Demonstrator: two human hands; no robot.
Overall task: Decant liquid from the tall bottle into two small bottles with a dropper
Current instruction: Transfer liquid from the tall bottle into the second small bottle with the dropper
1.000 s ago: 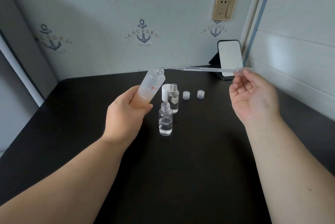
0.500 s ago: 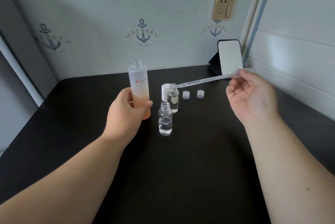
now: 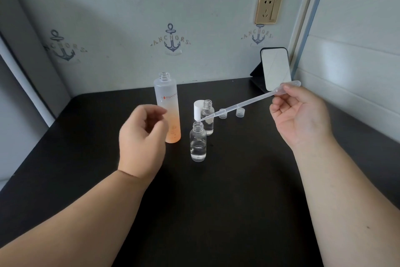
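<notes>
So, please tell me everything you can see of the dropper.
The dropper is a long, thin pipette of clear, soft-looking plastic, with a wider bulb at its upper end. The right hand pinches it near the bulb between thumb and fingers. It slopes down to the left, and its narrow tip hangs just above the open neck of the nearer small bottle, not touching it. Any liquid inside is too faint to tell.

Left hand [image 3: 144,134] loosely curled (empty), right hand [image 3: 300,115] pinching.

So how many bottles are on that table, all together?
3, all uncapped. The tall bottle stands upright by the left hand. The near small bottle is just right of it, and the far small bottle stands behind that. None seem hidden.
</notes>
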